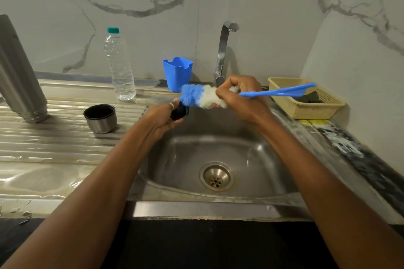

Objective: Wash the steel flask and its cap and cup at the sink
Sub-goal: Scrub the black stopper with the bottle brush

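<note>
Cap (179,112) is small, dark and round, held over the sink (251,159); left hand (160,119) curls round it; right hand (240,98) fists the brush (192,94), blue bristles against the cap; flask (19,76) and cup (100,118) sit on the drainer (65,144).

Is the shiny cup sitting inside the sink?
No, the steel cup stands upright on the ribbed draining board, to the left of the sink basin.

Brush (197,96) blue-white bristles; blue holder (177,74); cream basket (314,108); grey-veined marble wall (153,6).
</note>
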`<state>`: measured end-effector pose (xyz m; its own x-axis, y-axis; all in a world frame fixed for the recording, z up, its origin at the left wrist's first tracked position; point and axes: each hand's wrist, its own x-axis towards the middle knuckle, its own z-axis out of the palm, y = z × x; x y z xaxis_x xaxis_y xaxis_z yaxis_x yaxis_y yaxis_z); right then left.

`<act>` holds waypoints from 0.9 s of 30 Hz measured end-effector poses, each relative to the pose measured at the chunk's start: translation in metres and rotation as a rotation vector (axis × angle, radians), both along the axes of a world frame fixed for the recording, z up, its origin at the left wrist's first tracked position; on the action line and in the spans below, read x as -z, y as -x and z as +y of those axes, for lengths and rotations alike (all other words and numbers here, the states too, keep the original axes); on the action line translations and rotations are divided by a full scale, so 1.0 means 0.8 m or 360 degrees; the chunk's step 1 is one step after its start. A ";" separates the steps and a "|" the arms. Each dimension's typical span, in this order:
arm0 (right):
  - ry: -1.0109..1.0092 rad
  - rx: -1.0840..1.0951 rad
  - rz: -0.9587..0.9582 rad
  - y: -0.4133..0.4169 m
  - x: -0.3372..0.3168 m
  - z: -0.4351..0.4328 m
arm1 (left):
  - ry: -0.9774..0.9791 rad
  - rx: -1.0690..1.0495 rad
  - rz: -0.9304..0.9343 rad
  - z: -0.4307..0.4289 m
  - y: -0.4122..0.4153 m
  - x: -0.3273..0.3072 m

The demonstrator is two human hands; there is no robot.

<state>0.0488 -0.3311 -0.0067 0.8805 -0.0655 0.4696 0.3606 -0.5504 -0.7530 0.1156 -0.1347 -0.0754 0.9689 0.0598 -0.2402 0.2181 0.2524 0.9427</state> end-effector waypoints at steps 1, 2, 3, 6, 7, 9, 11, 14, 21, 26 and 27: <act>-0.0023 -0.0001 -0.0022 0.000 -0.001 -0.001 | -0.0008 0.0007 0.0001 0.000 0.000 0.001; 0.0000 -0.0017 -0.0003 0.000 0.000 0.002 | -0.0026 0.0023 -0.0008 -0.002 0.002 0.001; 0.0055 -0.0038 0.0052 0.000 0.004 0.005 | -0.0058 0.0032 -0.0016 -0.005 0.002 0.002; 0.0122 -0.0072 0.0148 -0.001 0.012 0.007 | -0.0117 -0.0011 -0.0006 -0.007 0.002 0.003; 0.0080 -0.0060 0.0125 -0.001 0.007 0.004 | -0.0119 -0.0030 0.0003 -0.005 0.001 0.003; 0.0022 -0.0019 0.0062 -0.002 0.001 -0.001 | -0.0160 -0.0064 0.0018 -0.002 0.000 0.004; 0.0071 -0.0054 0.0100 -0.003 0.005 0.003 | -0.0190 -0.0052 0.0002 -0.009 0.001 0.006; 0.0211 -0.0113 0.0224 -0.003 0.013 0.007 | -0.0224 -0.0043 0.0021 -0.021 0.004 0.005; 0.0124 -0.0079 0.0215 -0.002 0.006 -0.001 | -0.0240 -0.0066 -0.0024 -0.016 0.004 0.009; 0.0075 -0.0037 0.0180 -0.004 -0.004 -0.007 | -0.0315 -0.0069 -0.0062 -0.013 0.001 0.010; 0.0056 -0.0035 0.0167 -0.004 -0.005 -0.006 | -0.0326 -0.0065 -0.0065 -0.015 0.001 0.010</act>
<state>0.0518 -0.3358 -0.0023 0.9260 -0.0310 0.3764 0.2929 -0.5700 -0.7677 0.1146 -0.1463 -0.0833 0.9734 0.1428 -0.1793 0.1720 0.0626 0.9831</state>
